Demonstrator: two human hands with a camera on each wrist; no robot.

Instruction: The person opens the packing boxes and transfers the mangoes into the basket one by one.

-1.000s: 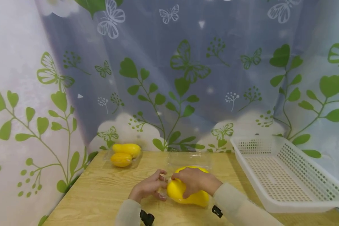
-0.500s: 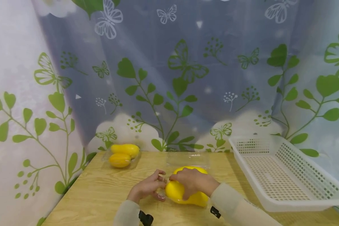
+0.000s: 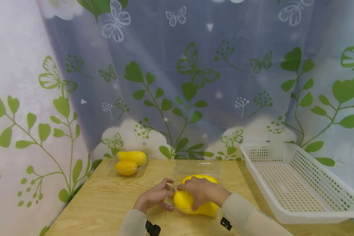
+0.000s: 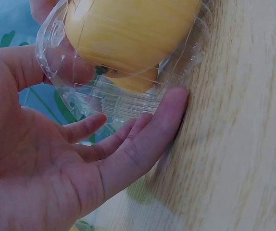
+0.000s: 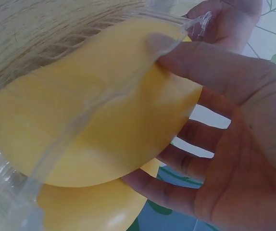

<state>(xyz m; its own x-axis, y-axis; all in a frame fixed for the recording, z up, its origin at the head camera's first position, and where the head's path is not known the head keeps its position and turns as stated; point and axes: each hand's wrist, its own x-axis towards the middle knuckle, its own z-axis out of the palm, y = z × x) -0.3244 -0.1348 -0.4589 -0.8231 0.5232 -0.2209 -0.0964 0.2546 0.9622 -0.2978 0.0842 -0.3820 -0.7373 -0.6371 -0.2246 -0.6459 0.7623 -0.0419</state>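
Note:
Two large yellow mangoes sit side by side in a clear plastic clamshell box [image 4: 128, 103] on the table. My right hand [image 3: 202, 190] lies over the nearer mango [image 5: 94, 110]; in the right wrist view the thumb presses its top while the other fingers curl round its far side. A clear rim of the box crosses this mango. The second mango [image 5: 90, 207] shows partly beneath it. At the box's left end, my left hand [image 4: 75, 154] holds the plastic between thumb and fingers, one digit low by the tabletop. The box's open lid [image 3: 196, 167] lies toward the back.
Another clear box [image 3: 143, 168] with two smaller yellow mangoes [image 3: 127, 167] stands at the table's back left. A white perforated plastic basket [image 3: 283, 186] takes up the right side. A printed curtain [image 3: 171, 98] hangs right behind the wooden table [image 3: 100, 203].
The camera view shifts slightly. Both hands stay at the box, and the mangoes keep their places.

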